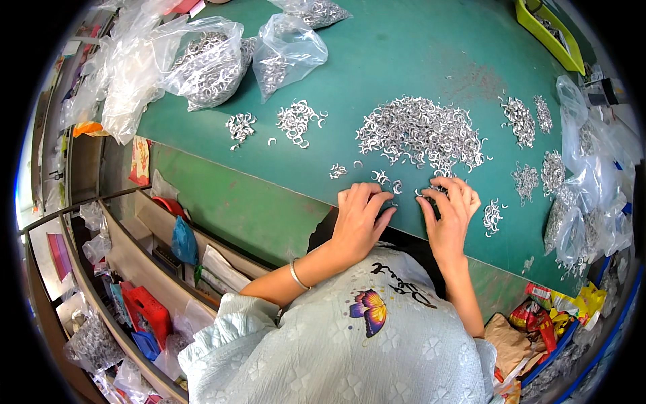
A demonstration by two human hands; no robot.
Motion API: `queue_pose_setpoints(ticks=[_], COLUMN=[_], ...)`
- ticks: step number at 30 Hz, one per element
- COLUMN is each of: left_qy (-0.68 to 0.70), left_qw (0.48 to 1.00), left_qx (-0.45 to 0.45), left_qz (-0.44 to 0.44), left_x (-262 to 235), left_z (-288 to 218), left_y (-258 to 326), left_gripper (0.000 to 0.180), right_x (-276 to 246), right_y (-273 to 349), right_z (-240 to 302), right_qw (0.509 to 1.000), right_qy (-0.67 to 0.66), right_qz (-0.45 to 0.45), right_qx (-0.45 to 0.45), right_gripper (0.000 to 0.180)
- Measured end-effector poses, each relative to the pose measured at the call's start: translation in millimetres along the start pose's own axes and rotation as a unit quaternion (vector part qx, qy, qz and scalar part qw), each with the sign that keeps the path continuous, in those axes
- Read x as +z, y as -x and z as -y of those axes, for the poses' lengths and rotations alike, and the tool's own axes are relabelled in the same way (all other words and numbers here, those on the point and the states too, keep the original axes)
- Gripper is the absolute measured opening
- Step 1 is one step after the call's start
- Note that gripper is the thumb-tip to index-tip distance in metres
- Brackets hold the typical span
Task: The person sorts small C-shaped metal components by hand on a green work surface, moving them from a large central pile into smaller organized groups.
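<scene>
On the green tabletop, a large heap of small silvery C-shaped metal pieces (420,131) lies beyond my hands. My left hand (360,221) rests at the near edge with fingers curled. Its thumb and forefinger come together, and what they hold is too small to make out. Just beyond its fingertips are a few loose curved pieces (381,178). My right hand (452,219) is bent over the near side of the heap, thumb and forefinger closed around a small curved metal piece (418,192). A little group of pieces (493,217) lies to its right.
Smaller piles (296,122) sit at the left, more (518,121) at the right. Clear bags of pieces (208,67) stand far left, others (585,202) far right. A yellow-green tray (552,37) is at the far right corner. Cluttered drawers (145,316) lie at lower left.
</scene>
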State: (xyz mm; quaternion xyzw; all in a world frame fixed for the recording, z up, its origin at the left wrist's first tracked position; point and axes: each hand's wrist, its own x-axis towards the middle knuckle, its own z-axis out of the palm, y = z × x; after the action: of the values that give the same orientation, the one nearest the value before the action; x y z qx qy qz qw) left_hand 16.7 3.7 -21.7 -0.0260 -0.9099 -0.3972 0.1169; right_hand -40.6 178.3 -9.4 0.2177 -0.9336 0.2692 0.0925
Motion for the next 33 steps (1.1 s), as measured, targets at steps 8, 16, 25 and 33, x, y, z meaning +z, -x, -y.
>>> queue_pose_setpoints(ticks=[8,16,25,33], left_qy=[0.011,0.010,0.001,0.002], left_qw=[0.999,0.999,1.000,1.000], left_qx=[0.036,0.031,0.007,0.015], left_qz=[-0.002,-0.007,-0.027,-0.017], left_x=[3.0,7.8,4.1,3.2], left_z=[5.4,5.6,2.8,1.6], left_y=[0.0,-2.2,-0.3,-0.2], left_gripper=[0.021,0.027,0.034,0.040], right_x=[-3.2,-21.5,-86.5,-118.9], right_y=[2.4,-4.7,-10.5,-21.9], right_z=[-0.2,-3.0,-110.5,-178.6], right_qw=[1.000,0.992,0.964,0.943], right_qy=[-0.012,-0.120,0.051,0.231], right_qz=[-0.007,-0.050,-0.201,-0.214], right_qx=[0.003,-0.004,0.166,0.111], right_gripper=[0.015,0.016,0.012,0.013])
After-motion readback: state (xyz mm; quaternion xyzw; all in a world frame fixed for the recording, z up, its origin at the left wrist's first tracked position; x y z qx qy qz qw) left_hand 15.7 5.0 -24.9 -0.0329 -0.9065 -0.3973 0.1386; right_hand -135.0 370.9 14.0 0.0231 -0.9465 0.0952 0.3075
